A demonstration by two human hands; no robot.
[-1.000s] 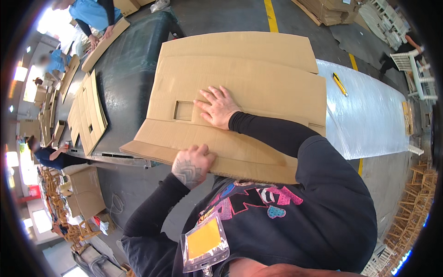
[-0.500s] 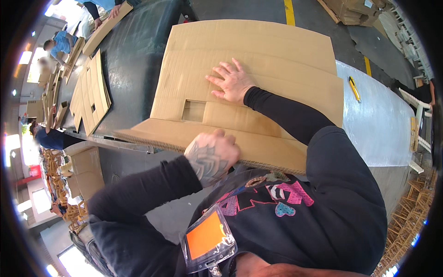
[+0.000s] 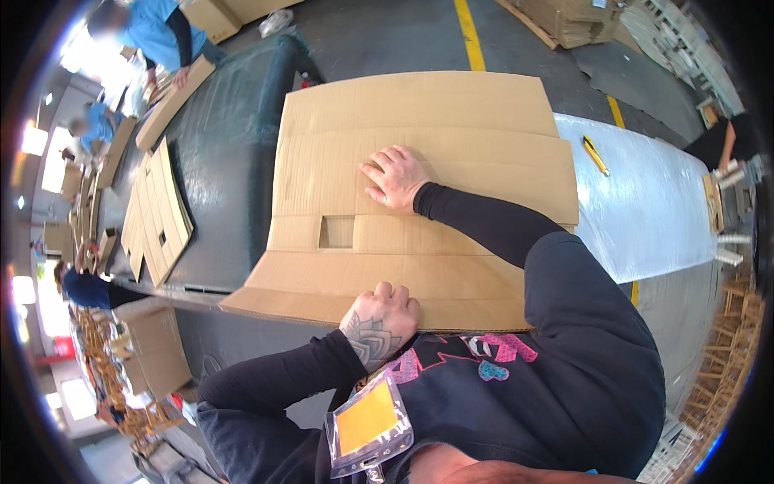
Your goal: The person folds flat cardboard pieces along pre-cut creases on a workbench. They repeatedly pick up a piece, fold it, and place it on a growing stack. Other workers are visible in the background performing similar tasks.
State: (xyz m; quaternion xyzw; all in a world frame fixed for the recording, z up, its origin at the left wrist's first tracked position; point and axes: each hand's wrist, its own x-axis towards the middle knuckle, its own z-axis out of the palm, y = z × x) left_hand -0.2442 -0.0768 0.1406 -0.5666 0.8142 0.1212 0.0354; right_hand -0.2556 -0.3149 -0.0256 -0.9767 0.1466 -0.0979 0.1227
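A large brown cardboard sheet (image 3: 451,121), creased and with a rectangular cut-out (image 3: 336,231), lies in front of me. My right hand (image 3: 396,177) rests palm down on its middle, fingers stretched out and fairly close together. At the near flap (image 3: 298,282), my tattooed left hand (image 3: 381,316) is closed at the edge, knuckles upward. Its thumb and the underside of the grip are hidden. The flap slopes toward my body, its front edge close against my dark top.
On the right, a yellow cutter knife (image 3: 596,156) lies on a plastic-wrapped surface (image 3: 645,210). Cut cardboard pieces (image 3: 161,210) lie on a dark wrapped surface (image 3: 230,121) to the left. Co-workers in blue (image 3: 161,36) handle cardboard at the far left. Stacked cardboard (image 3: 564,20) stands at the back.
The near flap has opened out and shows more of its face. My left hand, blurred before, now looks still at its edge. My right hand's spread fingers have drawn together.
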